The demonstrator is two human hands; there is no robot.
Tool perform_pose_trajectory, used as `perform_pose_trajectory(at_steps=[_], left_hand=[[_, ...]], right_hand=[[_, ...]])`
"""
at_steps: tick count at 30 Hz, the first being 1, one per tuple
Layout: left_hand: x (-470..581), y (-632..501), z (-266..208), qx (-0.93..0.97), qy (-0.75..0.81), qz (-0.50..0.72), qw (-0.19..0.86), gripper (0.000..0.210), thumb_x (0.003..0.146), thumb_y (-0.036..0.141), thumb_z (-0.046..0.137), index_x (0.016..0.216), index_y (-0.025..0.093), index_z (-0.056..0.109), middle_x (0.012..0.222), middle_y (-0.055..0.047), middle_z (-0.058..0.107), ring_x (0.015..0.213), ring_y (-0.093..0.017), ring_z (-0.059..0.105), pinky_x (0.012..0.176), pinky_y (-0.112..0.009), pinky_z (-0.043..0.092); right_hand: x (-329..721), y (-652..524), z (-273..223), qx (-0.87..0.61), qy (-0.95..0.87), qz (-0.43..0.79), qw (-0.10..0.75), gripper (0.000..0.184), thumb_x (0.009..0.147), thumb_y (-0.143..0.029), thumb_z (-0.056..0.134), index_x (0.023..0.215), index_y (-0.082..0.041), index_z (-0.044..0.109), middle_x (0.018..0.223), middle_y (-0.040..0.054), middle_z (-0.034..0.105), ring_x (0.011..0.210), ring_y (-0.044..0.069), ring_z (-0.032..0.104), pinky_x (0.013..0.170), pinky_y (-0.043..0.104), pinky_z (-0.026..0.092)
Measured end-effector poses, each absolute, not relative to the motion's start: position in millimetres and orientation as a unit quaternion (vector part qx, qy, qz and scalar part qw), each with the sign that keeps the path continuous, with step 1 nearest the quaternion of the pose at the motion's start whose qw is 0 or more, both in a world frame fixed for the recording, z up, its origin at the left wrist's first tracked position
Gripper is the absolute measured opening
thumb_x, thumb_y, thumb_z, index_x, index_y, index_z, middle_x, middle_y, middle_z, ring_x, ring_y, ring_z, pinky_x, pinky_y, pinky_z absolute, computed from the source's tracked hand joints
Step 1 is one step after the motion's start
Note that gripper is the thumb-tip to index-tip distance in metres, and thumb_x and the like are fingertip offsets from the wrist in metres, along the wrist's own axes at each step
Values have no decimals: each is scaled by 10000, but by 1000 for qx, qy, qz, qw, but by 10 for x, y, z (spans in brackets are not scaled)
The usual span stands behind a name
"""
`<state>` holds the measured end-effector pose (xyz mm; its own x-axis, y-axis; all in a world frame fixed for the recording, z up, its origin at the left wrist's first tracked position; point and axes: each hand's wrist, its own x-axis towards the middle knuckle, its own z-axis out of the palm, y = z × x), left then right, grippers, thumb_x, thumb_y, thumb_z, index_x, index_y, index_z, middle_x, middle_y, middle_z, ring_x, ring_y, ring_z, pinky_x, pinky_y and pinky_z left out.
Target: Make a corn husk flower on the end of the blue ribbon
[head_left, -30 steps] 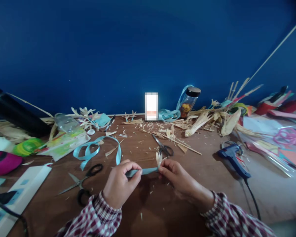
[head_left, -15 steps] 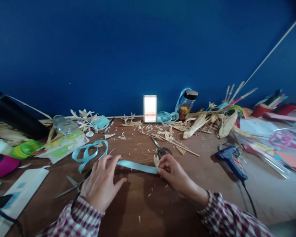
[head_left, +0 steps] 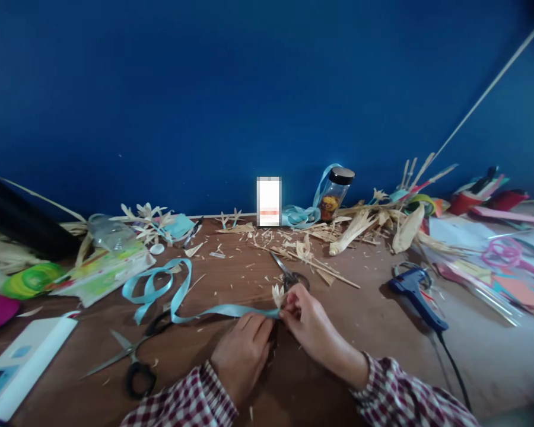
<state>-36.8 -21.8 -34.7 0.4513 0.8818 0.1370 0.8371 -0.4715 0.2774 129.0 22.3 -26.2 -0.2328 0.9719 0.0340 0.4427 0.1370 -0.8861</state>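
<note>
A light-blue ribbon (head_left: 231, 309) runs from loose loops on the left to my right hand (head_left: 309, 326). My right fingers are pinched on its end together with a small pale flower (head_left: 276, 294), which looks made of dried husk and pokes up above the fingertips. Close beside it, my left hand (head_left: 244, 350) has its fingers together and curled at the ribbon near that end; its thumb is mostly hidden. Scissors with dark handles (head_left: 133, 351) lie spread to the left of my left hand. Just behind my right hand is another pair of scissors (head_left: 289, 275).
A blue glue gun (head_left: 416, 296) with its cord lies on the right. Husk pieces (head_left: 356, 228), scraps and a black-lidded jar (head_left: 336, 193) line the blue wall. At left are a white power strip (head_left: 35, 356), a clear plastic bottle (head_left: 111, 232) and a black cylinder (head_left: 26, 216).
My left hand has moved right along the ribbon, from apart with spread fingers to closed beside my right hand. The left scissors are now uncovered. My right hand keeps its pinch.
</note>
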Motion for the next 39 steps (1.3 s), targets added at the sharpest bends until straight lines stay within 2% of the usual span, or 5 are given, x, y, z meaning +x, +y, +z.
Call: perform_pose_trajectory(at_steps=[6,12,28,35,39], left_hand=[[-303,-267,-403,829,548,104,36,497,794,110,515,1285,157,451,992,-86,605,930,-249,565,757,-403,515],[-300,-260,-374,831,546,92,43,392,792,176,554,1184,186,540,969,-66,594,927,-244,554,758,-397,508],[-284,-253,-280,838,539,69,61,369,835,264,540,1201,216,538,986,-65,602,950,-245,537,803,-414,457],[-276,-249,-266,838,537,69,65,391,846,280,528,1231,214,519,999,-61,606,960,-246,533,825,-429,441],[-283,-241,-261,839,537,63,65,388,849,279,520,1233,224,518,1000,-64,603,948,-250,533,803,-428,444]], right_hand=[[1309,240,-319,-521,-703,366,318,216,712,-51,505,764,-215,374,660,-40,496,589,129,505,568,232,380],[1302,237,-295,-524,-715,355,296,210,705,-53,510,744,-214,382,661,-33,507,597,130,512,566,220,377],[1338,260,-252,-541,-773,268,197,162,727,-85,537,766,-210,441,633,-18,539,558,142,506,523,221,308],[1440,245,-147,-518,-792,251,203,83,833,-137,481,851,-205,526,716,4,616,649,152,582,604,226,376],[1513,240,-55,-473,-820,246,206,206,867,-118,426,941,-226,585,843,27,633,753,153,597,672,231,412]])
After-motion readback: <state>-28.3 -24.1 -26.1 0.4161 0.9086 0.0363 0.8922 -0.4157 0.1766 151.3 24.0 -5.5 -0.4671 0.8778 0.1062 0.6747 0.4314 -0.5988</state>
